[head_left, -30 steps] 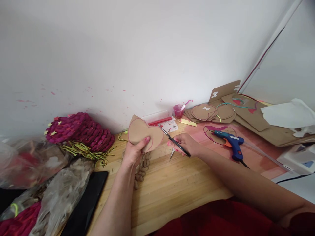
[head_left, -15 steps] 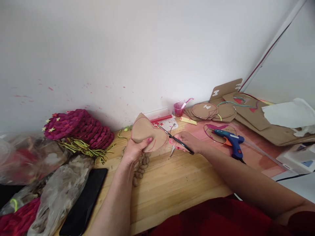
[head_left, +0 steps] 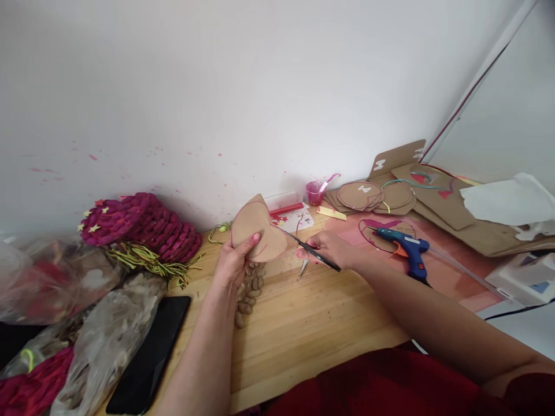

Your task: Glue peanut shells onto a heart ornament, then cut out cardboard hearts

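My left hand [head_left: 235, 263] pinches a heart-shaped brown cardboard piece [head_left: 258, 230] with a pink drawn outline and holds it up above the wooden table [head_left: 303, 323]. My right hand [head_left: 330, 249] grips black-handled scissors [head_left: 309, 249], and their blades meet the right edge of the cardboard heart. Below the left hand a heap of peanuts in their shells [head_left: 249, 289] lies on the wood.
Magenta woven pieces with yellow stars [head_left: 139, 225] and plastic bags [head_left: 99, 341] fill the left. A black phone [head_left: 150, 355] lies near the front. A blue glue gun [head_left: 405, 248], cardboard shapes [head_left: 377, 196], a pink cup [head_left: 314, 193] and white paper [head_left: 507, 202] sit at right.
My left hand has turned and lifted the cardboard heart a little, and the scissors have shifted slightly along its right edge. The view has moved slightly.
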Demonstrator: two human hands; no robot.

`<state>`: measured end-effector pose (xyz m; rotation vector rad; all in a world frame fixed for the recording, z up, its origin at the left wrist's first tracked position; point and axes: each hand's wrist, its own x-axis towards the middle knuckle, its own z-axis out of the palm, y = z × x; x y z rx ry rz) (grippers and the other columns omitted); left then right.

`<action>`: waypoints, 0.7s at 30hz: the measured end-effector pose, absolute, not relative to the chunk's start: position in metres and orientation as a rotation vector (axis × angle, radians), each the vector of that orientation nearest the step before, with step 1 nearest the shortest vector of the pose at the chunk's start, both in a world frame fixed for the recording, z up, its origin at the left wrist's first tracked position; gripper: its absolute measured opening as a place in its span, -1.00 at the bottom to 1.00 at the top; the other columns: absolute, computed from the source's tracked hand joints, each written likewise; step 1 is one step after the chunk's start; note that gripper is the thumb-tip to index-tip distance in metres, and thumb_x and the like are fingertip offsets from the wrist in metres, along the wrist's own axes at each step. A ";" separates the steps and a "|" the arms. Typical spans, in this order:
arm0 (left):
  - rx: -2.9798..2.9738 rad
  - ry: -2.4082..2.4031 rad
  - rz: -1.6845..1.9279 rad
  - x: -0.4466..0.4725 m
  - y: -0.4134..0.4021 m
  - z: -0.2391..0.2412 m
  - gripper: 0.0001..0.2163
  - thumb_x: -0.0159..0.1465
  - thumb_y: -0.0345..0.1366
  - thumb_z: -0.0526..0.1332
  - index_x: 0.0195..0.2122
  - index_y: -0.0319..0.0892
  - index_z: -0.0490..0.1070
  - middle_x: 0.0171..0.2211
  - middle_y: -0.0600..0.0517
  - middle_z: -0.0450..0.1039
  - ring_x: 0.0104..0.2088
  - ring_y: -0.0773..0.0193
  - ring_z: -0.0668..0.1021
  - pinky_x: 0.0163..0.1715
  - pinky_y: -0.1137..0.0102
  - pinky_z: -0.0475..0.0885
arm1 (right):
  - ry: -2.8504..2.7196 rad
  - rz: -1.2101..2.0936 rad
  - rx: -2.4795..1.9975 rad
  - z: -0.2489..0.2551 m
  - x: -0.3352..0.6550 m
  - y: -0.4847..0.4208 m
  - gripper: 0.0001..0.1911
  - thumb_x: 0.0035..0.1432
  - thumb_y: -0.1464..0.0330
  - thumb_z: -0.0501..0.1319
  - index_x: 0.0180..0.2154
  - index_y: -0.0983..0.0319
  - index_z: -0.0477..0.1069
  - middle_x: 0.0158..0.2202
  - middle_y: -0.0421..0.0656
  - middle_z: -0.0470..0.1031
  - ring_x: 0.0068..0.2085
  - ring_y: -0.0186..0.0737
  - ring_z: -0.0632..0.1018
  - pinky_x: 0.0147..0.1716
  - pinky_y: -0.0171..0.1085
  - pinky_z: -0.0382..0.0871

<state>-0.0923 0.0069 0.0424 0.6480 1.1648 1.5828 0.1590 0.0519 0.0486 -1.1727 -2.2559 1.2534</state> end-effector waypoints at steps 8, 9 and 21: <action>0.631 1.221 1.585 -0.079 0.003 0.042 -0.41 -0.25 -0.32 0.65 -0.14 -0.28 0.59 -0.18 -0.13 0.68 -0.26 0.14 0.70 -0.23 0.37 0.64 | -2.232 1.390 -1.162 0.046 0.155 0.048 -0.38 0.19 -0.16 0.17 -0.58 0.23 0.30 -0.71 -0.26 0.25 -0.64 -0.36 0.30 -0.61 -0.35 0.04; 0.634 1.225 1.568 -0.078 0.002 0.043 -0.41 -0.26 -0.31 0.65 -0.15 -0.28 0.59 -0.18 -0.13 0.68 -0.26 0.13 0.70 -0.25 0.35 0.64 | -2.245 1.399 -1.143 0.046 0.155 0.047 -0.38 0.20 -0.16 0.15 -0.58 0.23 0.28 -0.72 -0.25 0.25 -0.64 -0.36 0.31 -0.61 -0.35 0.06; 0.661 1.210 1.553 -0.080 0.002 0.045 -0.39 -0.24 -0.33 0.64 -0.11 -0.28 0.59 -0.14 -0.15 0.68 -0.24 0.11 0.70 -0.19 0.28 0.65 | -2.245 1.410 -1.102 0.050 0.152 0.042 -0.24 0.17 -0.30 0.03 -0.61 0.24 0.31 -0.76 -0.20 0.27 -0.67 -0.35 0.33 -0.62 -0.34 0.13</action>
